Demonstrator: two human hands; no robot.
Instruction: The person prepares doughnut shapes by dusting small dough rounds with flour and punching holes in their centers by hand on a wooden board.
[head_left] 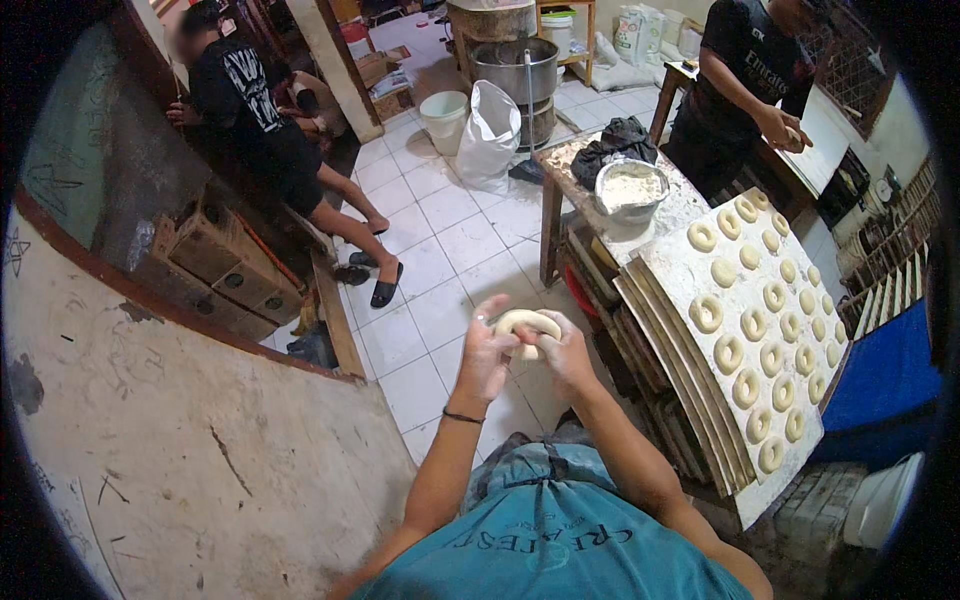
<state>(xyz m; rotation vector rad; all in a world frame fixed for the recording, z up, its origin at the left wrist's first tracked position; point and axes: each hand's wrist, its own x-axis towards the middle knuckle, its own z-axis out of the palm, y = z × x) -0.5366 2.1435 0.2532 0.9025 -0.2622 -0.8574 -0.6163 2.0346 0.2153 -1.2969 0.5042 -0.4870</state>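
Note:
A pale ring of raw dough [532, 318] is in both my hands, held up in front of my body. My left hand [486, 352] grips its left side, with some fingers raised and flour on the skin. On the right side, my right hand [566, 356] closes round the ring, and fingertips show through its hole. To my right, a floured board [682, 275] on a stack of boards bears several rows of dough rings and rounder pieces [749, 257] with little or no visible hole.
Behind the boards, a floured table [575, 160] holds a basin of flour [640, 212] and a black plastic bag [615, 143]. One co-worker [745, 90] handles dough at the back right; another person [240, 90] stands left. A white sack [490, 140], a bucket [445, 125] and a mixer bowl [510, 75] stand ahead.

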